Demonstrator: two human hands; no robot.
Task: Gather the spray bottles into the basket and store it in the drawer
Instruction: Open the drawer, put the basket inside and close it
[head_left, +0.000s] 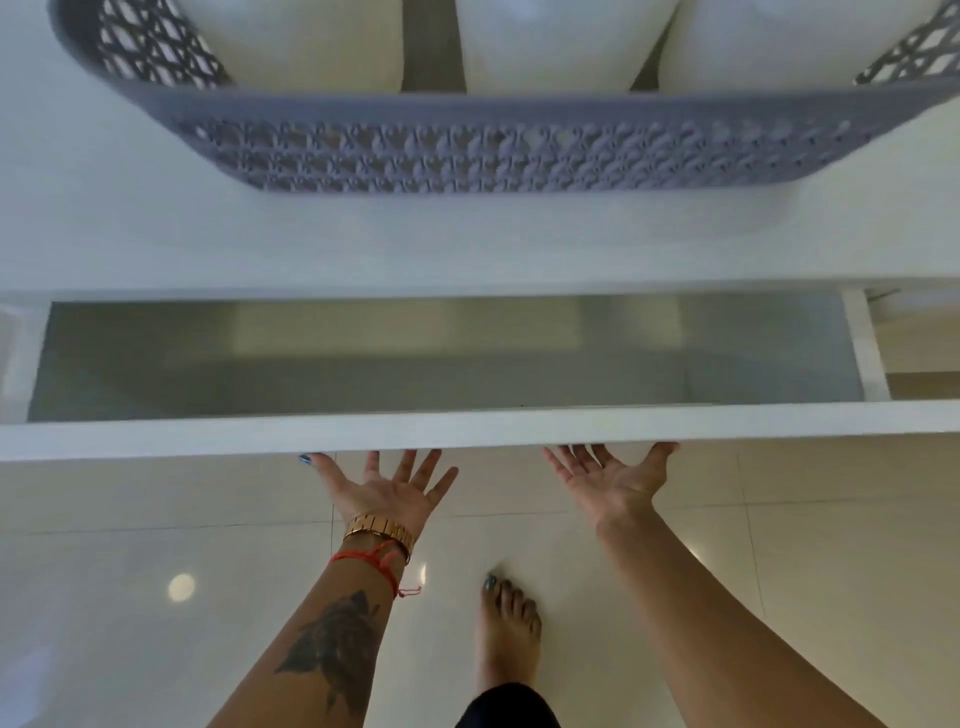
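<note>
Floor (805, 571): glossy pale tiles with thin dark grout lines, filling the lower half of the view.
Light reflection (182, 587): a small round bright spot on a tile at lower left.
Table (130, 244): a smooth white top surface stretching across the upper half of the view, its front edge running straight from left to right.
Wristwatch (378, 532): gold-coloured linked metal band around a wrist.
Red string bracelet (371, 560): thin, knotted, just below the watch, loose ends trailing right.
Tattoo (332, 647): dark design on the forearm.
Bare foot (506, 629): standing on the tiles, toenails painted blue.
</note>
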